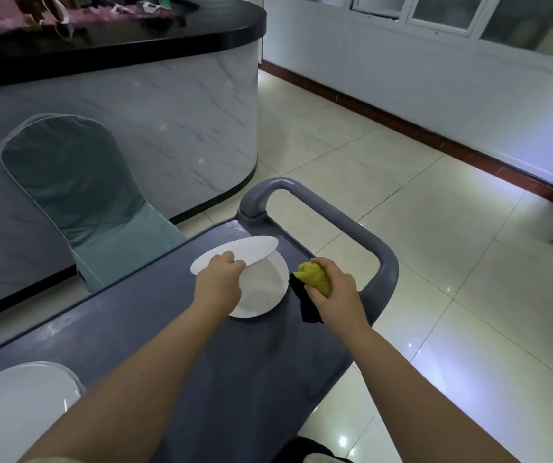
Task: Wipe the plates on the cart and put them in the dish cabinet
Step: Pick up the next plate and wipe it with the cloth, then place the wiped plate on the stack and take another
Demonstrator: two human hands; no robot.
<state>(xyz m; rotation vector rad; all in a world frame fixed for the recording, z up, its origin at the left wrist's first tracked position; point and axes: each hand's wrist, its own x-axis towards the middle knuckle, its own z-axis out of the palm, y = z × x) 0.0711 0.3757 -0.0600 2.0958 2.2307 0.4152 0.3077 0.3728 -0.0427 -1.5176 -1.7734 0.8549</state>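
Note:
On the grey cart (pixel 154 332) a white plate (pixel 261 289) lies flat near the far end. My left hand (pixel 218 282) grips the near rim of a second white plate (pixel 248 248) and holds it tilted just above the flat one. To the right, my right hand (pixel 335 289) grips a bunched yellow and black cloth (pixel 315 279) that touches the cart top beside the plates. Another white plate (pixel 17 406) sits at the near left end of the cart.
The cart's grey handle (pixel 335 215) arches across its far end. A chair in a teal cover (pixel 77 192) stands left of the cart against a marble-patterned counter (pixel 154 111) with a black top. Tiled floor (pixel 435 262) spreads to the right.

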